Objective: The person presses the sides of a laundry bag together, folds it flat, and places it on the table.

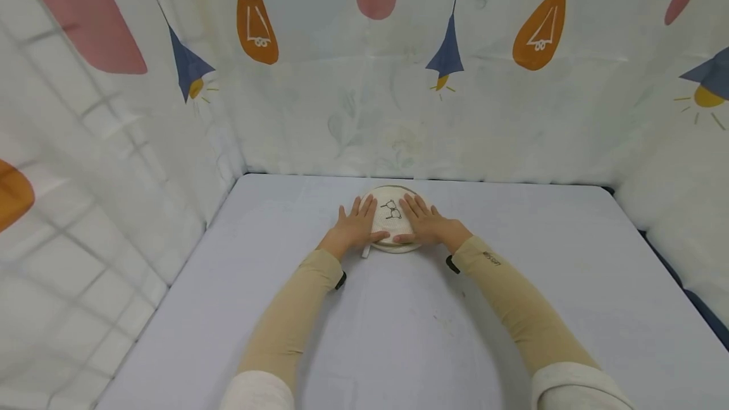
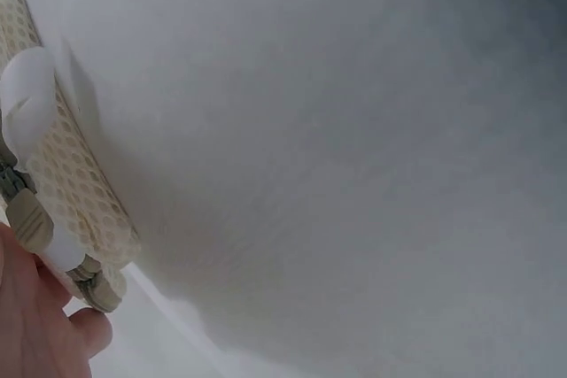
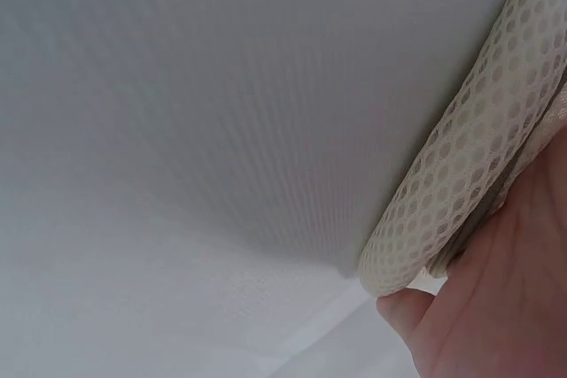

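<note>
Resting on pouch: L hand [image 1: 355,229] & R hand [image 1: 426,225], one per side, fingers straight & spread wide on top of the round pouch [image 1: 393,226]; thumbs angle in twd each other w/ a gap between.
Pouch spot: just below ctr of head frame, lying flat on the white table [image 1: 398,334].
Head view only: small dark glasses print [image 1: 391,209] on pouch top; whole round outline; white tab [image 1: 366,251] sticking out lower L of it.
L wrist view: mesh side at L edge of frame, close up; glossy white loop [image 2: 28,99] & tan zip pull [image 2: 31,219] too small to make out in head view. L hand partly cut off, lower L.
R wrist view: puffy rounded mesh rim, upper R to lower ctr, darker zip seam [image 3: 483,214] alongside; R hand against it, lower R.
Mesh: cream, honeycomb-type holes, soft & padded-looking.
Sleeves: tan, snug, slightly wrinkled [image 1: 296,315]; R one has small dark lettering [image 1: 492,259].
Backdrop: pale hanging fabric [image 1: 342,112], printed w/ orange bulbs [image 1: 257,30] & blue lamps [image 1: 446,55], upper frame.
</note>
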`<state>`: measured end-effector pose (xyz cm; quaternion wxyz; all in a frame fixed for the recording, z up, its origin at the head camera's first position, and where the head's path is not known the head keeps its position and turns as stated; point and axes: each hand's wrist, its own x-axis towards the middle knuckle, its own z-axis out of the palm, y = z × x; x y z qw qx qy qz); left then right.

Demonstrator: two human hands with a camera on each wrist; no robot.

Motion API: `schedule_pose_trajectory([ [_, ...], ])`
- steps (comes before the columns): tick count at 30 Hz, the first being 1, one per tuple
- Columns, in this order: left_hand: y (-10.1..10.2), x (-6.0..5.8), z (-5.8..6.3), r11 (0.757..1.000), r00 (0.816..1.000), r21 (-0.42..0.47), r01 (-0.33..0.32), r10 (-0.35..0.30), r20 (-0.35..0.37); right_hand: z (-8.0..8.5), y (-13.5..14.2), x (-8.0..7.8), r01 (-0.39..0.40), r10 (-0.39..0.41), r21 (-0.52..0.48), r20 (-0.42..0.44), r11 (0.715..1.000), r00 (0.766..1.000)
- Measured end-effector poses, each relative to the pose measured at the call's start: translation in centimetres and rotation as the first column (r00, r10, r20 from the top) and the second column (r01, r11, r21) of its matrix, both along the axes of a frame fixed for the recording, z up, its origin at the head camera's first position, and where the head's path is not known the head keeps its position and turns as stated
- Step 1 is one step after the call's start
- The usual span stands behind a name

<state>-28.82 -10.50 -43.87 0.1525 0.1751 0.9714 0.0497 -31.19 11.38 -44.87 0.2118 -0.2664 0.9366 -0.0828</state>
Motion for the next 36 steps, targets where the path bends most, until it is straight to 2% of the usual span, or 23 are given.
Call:
schedule_pose_trajectory([
  [18, 0.6, 0.1, 0.4, 0.998, 0.998, -0.049, -0.032, 0.034, 0.046, -0.9, -0.1, -0.3, 0.013, -0.013, 0.008, -0.004, 1.000, 1.000],
  [25, 0.5, 0.2, 0.7, 0.998, 0.997, -0.034, -0.056, 0.057, 0.049, 0.1, -0.2, -0.2, -0.011, 0.011, -0.011, -0.010, 1.000, 1.000],
  [29, 0.4, 0.2, 0.5, 0.998, 0.997, 0.004, -0.064, 0.064, 0.038, 0.8, 0.0, 0.0, -0.035, 0.034, -0.019, -0.047, 0.999, 0.998],
  [36, 0.3, 0.4, 0.5, 0.998, 0.998, 0.025, -0.060, 0.060, -0.003, 1.4, 0.7, 0.4, -0.058, 0.051, -0.105, -0.063, 0.993, 0.997],
])
